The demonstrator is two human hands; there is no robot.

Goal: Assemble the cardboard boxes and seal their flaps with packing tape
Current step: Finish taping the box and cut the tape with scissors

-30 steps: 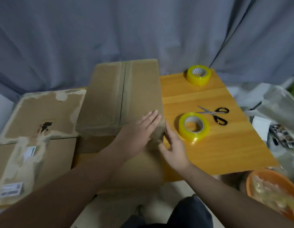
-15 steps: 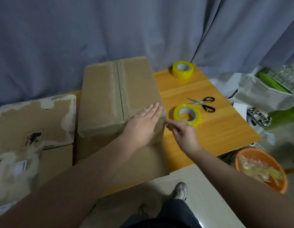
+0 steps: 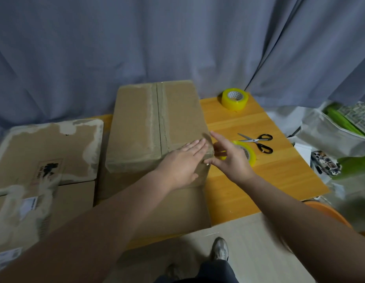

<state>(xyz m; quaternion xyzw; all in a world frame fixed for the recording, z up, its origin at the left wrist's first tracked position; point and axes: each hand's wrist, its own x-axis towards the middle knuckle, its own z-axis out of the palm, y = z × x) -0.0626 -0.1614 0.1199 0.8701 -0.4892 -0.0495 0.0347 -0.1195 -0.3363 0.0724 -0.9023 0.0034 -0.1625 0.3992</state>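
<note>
Left of the box [image 3: 136, 127] sit worn cartons [image 3: 48, 152]. The box stands on the table [image 3: 259, 186] with its flaps closed and its centre seam running away from the person. The left hand [image 3: 181, 162] lies flat on the box's top by the near right corner, fingers straight and together, holding nothing. Just right of that corner the right hand [image 3: 232, 162] hovers with fingers spread, gripping nothing that can be made out. Whether clear tape runs under its fingertips cannot be told. Right of the box lie a tape roll [image 3: 251, 155], partly behind that hand, scissors [image 3: 257, 142] and, farther back, a second roll [image 3: 235, 98]. The likely risk is that tape laid over the scuffed, peeled cardboard at that corner wrinkles or lifts unless pressed down firmly.
</note>
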